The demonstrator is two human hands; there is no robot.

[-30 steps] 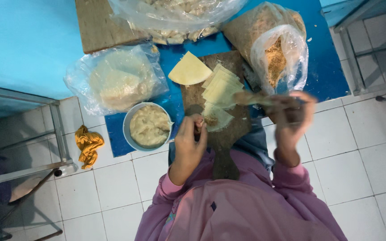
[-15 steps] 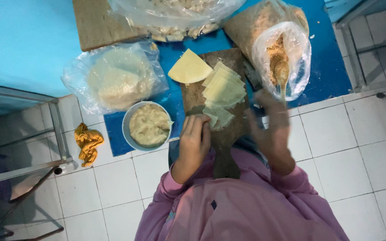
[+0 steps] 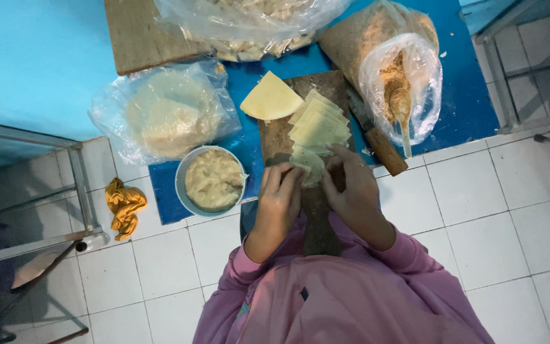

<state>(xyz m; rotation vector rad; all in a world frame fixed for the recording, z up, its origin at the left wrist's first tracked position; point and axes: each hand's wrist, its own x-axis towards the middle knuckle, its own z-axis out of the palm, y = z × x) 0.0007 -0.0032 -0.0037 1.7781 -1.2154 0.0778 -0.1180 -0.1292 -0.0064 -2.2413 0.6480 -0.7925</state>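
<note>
pale thin dough wrapper pinched between both hands | left hand, right hand fingers grasping it from opposite sides | pale fanned wrapper stack just beyond fingertips, long axis slanting away on brown wooden board | right hand nearer stack

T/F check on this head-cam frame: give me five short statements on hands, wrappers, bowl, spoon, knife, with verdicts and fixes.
1. Both hands are together on one pale wrapper. True: the left hand and right hand pinch the wrapper at the near end of the wooden board.
2. The bowl is empty. False: the bowl holds pale mashed filling.
3. The spoon is in the right hand. False: the spoon rests in the open plastic bag of brown crumbs.
4. A knife lies to the right of the stacked wrappers. True: the knife lies there, wooden handle toward the person.
5. The orange cloth lies on the blue mat. False: the orange cloth lies on the white tiles.
</note>
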